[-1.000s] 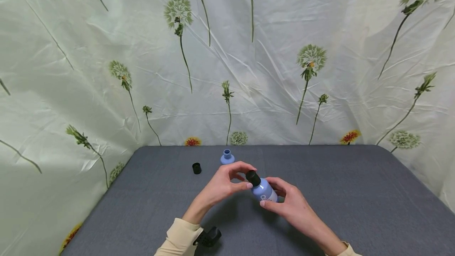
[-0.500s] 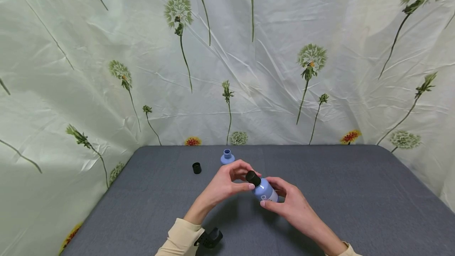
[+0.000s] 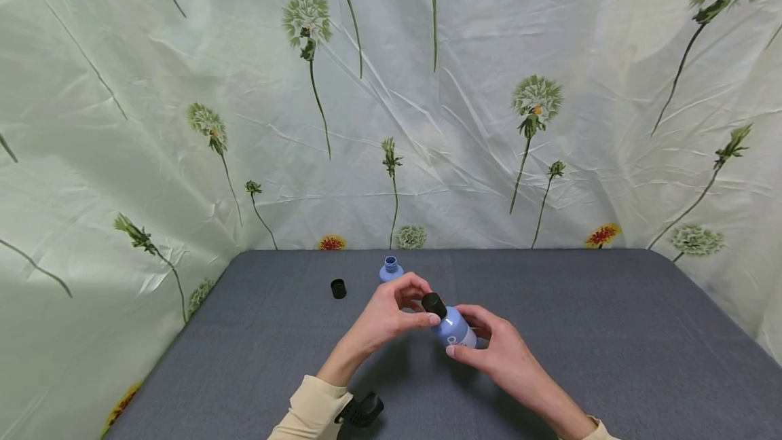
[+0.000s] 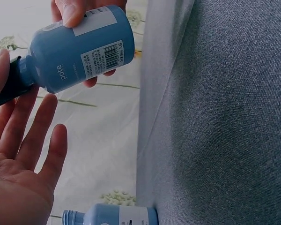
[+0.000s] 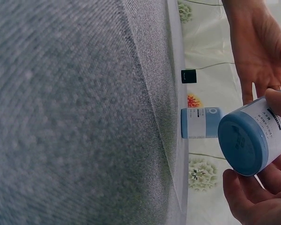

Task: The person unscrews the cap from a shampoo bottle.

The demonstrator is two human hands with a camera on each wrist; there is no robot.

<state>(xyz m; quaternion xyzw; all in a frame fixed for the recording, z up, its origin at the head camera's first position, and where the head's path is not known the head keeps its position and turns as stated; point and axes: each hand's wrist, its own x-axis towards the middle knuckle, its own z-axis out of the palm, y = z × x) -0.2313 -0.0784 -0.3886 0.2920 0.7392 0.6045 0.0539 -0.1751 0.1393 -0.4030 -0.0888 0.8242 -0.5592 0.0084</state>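
Over grey cloth (image 3: pixel 244 358), right hand (image 3: pixel 495 352) grips bottle (image 3: pixel 455 328); left hand (image 3: pixel 385 314) pinches cap (image 3: pixel 434 304).

1. Two blue bottles: one in my right hand's grip (image 3: pixel 455 326), one standing open on the worktop (image 3: pixel 391 269).
2. Two black caps: one on the bottle I hold (image 3: pixel 434 304), one loose on the worktop (image 3: pixel 338 288).
3. Two hands of mine: left (image 3: pixel 391 314), right (image 3: pixel 497 352).
4. One grey worktop (image 3: pixel 580 331).
5. One black wrist device (image 3: pixel 360 409) at my left sleeve.
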